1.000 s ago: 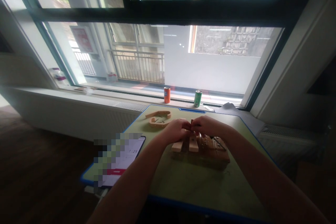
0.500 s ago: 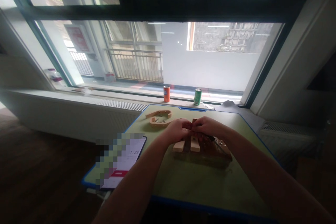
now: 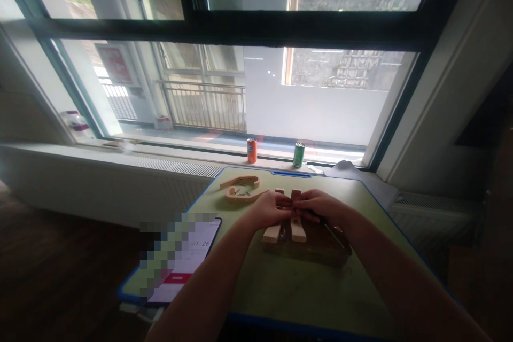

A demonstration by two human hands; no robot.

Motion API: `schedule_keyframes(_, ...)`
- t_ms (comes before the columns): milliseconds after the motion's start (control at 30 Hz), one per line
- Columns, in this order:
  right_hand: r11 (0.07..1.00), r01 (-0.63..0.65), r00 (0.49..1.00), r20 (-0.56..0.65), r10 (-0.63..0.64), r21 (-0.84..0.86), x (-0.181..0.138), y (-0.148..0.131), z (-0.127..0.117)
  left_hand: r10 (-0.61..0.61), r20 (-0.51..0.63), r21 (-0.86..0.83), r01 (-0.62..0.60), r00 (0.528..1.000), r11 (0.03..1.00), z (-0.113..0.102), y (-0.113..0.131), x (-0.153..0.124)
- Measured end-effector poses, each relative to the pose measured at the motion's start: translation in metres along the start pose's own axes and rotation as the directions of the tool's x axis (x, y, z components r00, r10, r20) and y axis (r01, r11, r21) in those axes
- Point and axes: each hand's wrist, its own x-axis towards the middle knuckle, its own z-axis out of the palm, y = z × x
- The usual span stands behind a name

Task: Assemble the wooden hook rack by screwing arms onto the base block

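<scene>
Both hands meet over two pale wooden bars, a left bar and a right bar, which lie side by side on a brown, glossy block or box. My left hand reaches across the left bar, its fingertips closed at the right bar; anything small between them is hidden. My right hand pinches near the same spot. Tucked under its fingers is a thin tool that looks like a screwdriver, dark at the handle, with its metal shaft pointing down to the right.
Two curved wooden pieces, one behind and one in front, lie at the table's back left with small metal screws. A phone showing a timer rests at left. An orange can and a green can stand on the windowsill.
The view has tilted slightly, so everything sits a little lower. Both hands stay at the right bar, with fingers shifted slightly; the tool remains in my right hand.
</scene>
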Motion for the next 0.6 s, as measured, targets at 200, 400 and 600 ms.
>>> schedule_keyframes(200,0.995,-0.073,0.995,-0.061,0.078,0.070,0.009,0.000,0.000,0.016,0.019,-0.021,-0.015,1.000,1.000,0.000,0.000,0.000)
schedule_keyframes(400,0.986,-0.114,0.990,-0.070,0.123,0.123,0.015,0.004,-0.003,-0.028,0.047,-0.133,0.034,0.999,0.990,0.000,-0.004,0.003)
schedule_keyframes(600,0.983,-0.136,0.986,-0.079,0.146,0.125,0.015,0.004,-0.002,0.013,0.028,-0.115,-0.010,1.000,0.993,0.002,-0.008,0.002)
